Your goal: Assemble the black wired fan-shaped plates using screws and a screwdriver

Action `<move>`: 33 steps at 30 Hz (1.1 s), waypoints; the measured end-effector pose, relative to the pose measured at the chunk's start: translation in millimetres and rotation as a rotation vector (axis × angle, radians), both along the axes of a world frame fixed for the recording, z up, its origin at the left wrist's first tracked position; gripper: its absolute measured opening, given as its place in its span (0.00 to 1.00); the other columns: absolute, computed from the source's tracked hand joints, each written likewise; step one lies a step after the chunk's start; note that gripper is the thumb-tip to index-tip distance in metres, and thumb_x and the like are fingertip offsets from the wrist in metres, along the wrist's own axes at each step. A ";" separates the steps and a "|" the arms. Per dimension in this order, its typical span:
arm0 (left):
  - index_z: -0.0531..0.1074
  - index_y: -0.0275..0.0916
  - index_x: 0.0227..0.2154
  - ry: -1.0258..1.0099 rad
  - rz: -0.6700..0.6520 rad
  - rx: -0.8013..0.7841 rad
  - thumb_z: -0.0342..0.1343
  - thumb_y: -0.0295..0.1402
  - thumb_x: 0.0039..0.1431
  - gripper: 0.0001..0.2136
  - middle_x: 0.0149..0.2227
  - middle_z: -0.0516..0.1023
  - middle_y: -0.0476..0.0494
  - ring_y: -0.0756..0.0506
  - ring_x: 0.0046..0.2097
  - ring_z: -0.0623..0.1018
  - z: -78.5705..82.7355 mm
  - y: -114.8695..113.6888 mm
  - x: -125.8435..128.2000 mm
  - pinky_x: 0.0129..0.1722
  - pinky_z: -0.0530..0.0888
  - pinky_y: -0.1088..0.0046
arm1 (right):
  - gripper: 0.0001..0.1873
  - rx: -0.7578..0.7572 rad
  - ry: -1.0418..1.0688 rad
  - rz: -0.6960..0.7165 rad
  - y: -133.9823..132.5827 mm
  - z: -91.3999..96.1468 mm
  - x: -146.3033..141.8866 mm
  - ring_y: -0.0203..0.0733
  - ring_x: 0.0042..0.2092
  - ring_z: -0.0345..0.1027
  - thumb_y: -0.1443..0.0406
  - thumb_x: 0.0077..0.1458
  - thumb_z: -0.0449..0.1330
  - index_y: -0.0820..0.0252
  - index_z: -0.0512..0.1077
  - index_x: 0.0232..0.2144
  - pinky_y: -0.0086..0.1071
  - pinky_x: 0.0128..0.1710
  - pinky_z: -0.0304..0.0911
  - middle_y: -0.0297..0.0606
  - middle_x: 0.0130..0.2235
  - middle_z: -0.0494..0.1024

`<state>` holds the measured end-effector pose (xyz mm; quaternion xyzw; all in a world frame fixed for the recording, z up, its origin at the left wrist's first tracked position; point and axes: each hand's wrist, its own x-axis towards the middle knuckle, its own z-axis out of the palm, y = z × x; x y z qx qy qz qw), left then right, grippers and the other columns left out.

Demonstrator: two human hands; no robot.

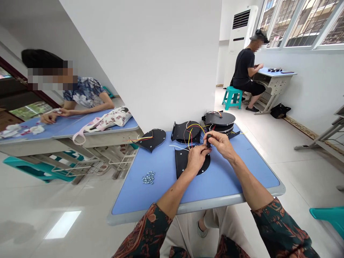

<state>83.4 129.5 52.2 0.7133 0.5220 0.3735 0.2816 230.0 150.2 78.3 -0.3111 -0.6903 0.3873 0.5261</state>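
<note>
My right hand (220, 143) is closed around the black handle of a screwdriver (209, 141), held upright over the far right edge of a black plate (181, 161). This plate has one rounded end, and bright screw heads dot its surface. On top of it rests my left hand (196, 158), its fingers pinched together beside the screwdriver's lower end. What those fingertips grip is hidden. Yellow, red and white wires (189, 138) rise behind the left hand. A pile of small silver screws (148, 177) lies to the left on the blue table (161, 193).
Another black plate with wires (153, 139) lies at the table's far left. Further black plates (186, 131) and a stack (219, 118) stand along the back by a white pillar (161, 64). One person sits at desks on the left, another by the window.
</note>
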 end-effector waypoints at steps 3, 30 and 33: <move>0.80 0.41 0.30 0.054 0.023 0.008 0.59 0.29 0.63 0.07 0.33 0.84 0.49 0.47 0.37 0.79 0.0 0.2 0.7 0.38 0.69 0.74 | 0.17 0.011 0.012 -0.013 -1.6 0.1 -0.9 0.40 0.34 0.70 0.51 0.61 0.58 0.58 0.76 0.39 0.34 0.35 0.67 0.37 0.32 0.79; 0.79 0.40 0.30 -0.013 0.015 0.006 0.61 0.27 0.61 0.05 0.33 0.84 0.51 0.47 0.37 0.80 -1.3 0.5 0.7 0.40 0.70 0.74 | 0.17 -0.055 0.100 0.003 -1.1 -3.7 -2.2 0.40 0.34 0.72 0.56 0.56 0.62 0.58 0.73 0.46 0.35 0.36 0.67 0.36 0.31 0.79; 0.78 0.40 0.29 0.010 0.024 0.002 0.61 0.26 0.61 0.05 0.32 0.83 0.51 0.48 0.35 0.79 -0.6 0.4 1.3 0.38 0.69 0.75 | 0.16 -0.041 0.110 -0.018 -4.0 -4.2 -5.6 0.40 0.34 0.72 0.55 0.59 0.61 0.57 0.71 0.44 0.36 0.39 0.69 0.38 0.35 0.81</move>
